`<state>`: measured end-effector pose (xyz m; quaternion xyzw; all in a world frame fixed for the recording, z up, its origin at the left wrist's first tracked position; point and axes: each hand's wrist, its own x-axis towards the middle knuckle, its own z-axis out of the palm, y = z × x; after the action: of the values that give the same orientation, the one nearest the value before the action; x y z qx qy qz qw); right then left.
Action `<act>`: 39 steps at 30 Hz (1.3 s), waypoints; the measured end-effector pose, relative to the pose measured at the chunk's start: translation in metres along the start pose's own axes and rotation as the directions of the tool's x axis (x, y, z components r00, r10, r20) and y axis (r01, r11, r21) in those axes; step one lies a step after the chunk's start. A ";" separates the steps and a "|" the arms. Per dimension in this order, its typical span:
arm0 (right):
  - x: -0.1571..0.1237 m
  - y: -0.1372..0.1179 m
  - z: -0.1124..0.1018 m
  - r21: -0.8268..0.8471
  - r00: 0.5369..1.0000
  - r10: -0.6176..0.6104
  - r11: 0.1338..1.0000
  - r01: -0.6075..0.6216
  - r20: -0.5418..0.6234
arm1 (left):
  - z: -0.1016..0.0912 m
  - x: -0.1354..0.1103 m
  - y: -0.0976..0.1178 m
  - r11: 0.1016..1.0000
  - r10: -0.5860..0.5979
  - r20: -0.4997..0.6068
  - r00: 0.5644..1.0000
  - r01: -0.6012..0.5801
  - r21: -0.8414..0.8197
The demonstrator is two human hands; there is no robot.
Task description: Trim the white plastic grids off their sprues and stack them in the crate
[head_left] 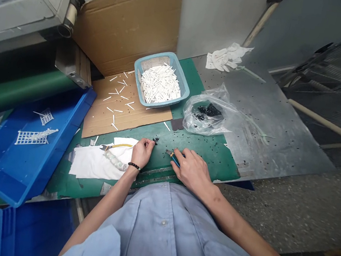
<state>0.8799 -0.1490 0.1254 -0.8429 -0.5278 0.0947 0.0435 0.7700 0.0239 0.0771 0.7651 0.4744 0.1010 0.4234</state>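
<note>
My left hand (142,152) rests on the green mat (207,157), its fingers closed. A small cluster of black plastic pieces (156,140) sits right at the fingertips, and I cannot tell whether they are held. My right hand (191,171) grips small blue-handled pliers (174,159), their metal tip pointing left towards the black pieces. Many black bits lie scattered across the mat. To the left, yellow-handled pliers (116,146) lie on a white cloth (98,163), close to my left wrist.
A light blue basket (177,69) of white sticks stands on cardboard (104,112) strewn with more sticks. A plastic bag (204,115) holds black pieces. White gloves (226,57) lie on a metal sheet (269,123). A blue tray (23,144) with white mesh pieces sits left.
</note>
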 end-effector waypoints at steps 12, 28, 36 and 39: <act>0.005 -0.009 -0.004 0.148 0.977 -0.124 0.977 0.150 -0.176 | -0.031 -0.013 0.019 0.445 -0.090 0.498 0.863 0.482 -0.755; 0.010 -0.018 -0.005 0.056 0.963 -0.173 0.981 0.188 -0.205 | -0.028 -0.026 0.025 0.464 -0.124 0.481 0.868 0.480 -0.745; 0.007 -0.018 0.002 0.062 0.983 -0.150 0.986 0.157 -0.102 | -0.022 -0.029 0.025 0.592 -0.168 0.403 0.900 0.419 -0.689; 0.006 -0.014 0.006 0.085 0.981 -0.141 0.985 0.153 -0.135 | -0.022 -0.027 0.020 0.546 -0.146 0.426 0.893 0.432 -0.718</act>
<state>0.8691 -0.1374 0.1212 -0.8029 -0.5798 0.0618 0.1241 0.7563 0.0104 0.1123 0.4093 0.4250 0.1057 0.8004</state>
